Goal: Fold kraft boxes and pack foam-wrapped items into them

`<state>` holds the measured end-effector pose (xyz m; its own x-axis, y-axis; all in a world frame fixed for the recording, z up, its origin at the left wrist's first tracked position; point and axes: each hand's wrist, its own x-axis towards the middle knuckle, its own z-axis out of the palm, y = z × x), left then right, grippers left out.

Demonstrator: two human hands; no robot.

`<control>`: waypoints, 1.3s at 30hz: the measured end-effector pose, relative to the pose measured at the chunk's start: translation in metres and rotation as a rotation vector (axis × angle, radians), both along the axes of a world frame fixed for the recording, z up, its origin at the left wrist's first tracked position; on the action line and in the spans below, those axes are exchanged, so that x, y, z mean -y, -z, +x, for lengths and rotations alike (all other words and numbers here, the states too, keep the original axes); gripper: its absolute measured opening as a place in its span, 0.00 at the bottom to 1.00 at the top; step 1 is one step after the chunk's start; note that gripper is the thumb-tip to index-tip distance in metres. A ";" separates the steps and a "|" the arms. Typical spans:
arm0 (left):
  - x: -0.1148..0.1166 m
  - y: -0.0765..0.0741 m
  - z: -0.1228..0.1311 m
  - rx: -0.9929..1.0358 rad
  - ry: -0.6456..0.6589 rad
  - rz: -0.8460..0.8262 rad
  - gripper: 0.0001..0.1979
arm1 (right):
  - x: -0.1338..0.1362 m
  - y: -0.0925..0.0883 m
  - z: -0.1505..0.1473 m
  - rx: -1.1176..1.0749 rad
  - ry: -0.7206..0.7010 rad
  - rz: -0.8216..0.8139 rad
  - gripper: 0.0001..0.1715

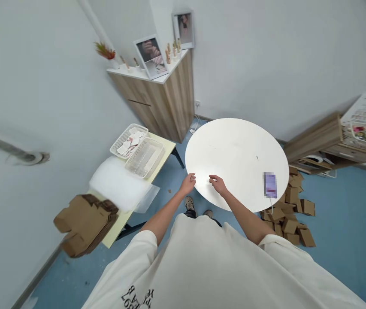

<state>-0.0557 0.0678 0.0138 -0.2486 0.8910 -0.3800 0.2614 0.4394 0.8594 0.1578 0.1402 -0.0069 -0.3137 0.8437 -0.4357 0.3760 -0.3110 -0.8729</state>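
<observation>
My left hand [188,183] is at the near left edge of a round white table [234,146], its fingers loosely bent and holding nothing that I can see. Over the table's near part is my right hand [218,184], thumb and fingers a little apart, also without anything visible in it. A gap separates the two hands. Toward the table's right edge lies a phone [270,185], blurred out, with a white cable [271,206] running off the near side. A small dark scrap [257,158] rests farther back on the tabletop.
On the left, a pale yellow table [163,161] bears two white plastic baskets [144,159], one with paper cards, a stack of white sheets [116,180] and flat cardboard boxes [84,223]. Folded brown boxes [294,214] are heaped on the floor at right. A wooden cabinet [173,103] stands behind.
</observation>
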 end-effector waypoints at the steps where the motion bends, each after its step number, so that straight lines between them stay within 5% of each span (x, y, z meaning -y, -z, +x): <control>1: 0.009 0.001 -0.008 -0.003 -0.021 -0.005 0.23 | 0.003 0.000 -0.009 -0.002 -0.030 0.001 0.23; 6: 0.038 -0.005 -0.048 -0.036 -0.117 -0.005 0.23 | 0.012 -0.007 -0.057 -0.007 -0.156 0.036 0.23; 13: 0.044 -0.013 -0.109 -0.032 -0.182 0.085 0.21 | 0.005 -0.013 -0.136 0.004 -0.206 0.118 0.22; 22: 0.051 -0.008 -0.246 -0.064 -0.221 0.178 0.19 | 0.003 -0.007 -0.278 0.046 -0.297 0.223 0.22; 29: 0.064 -0.007 -0.334 -0.346 -0.143 0.205 0.23 | 0.016 -0.024 -0.362 0.137 -0.469 0.290 0.22; 39: 0.079 -0.001 -0.377 -0.516 0.047 0.002 0.29 | 0.035 -0.027 -0.435 0.498 -0.819 0.706 0.15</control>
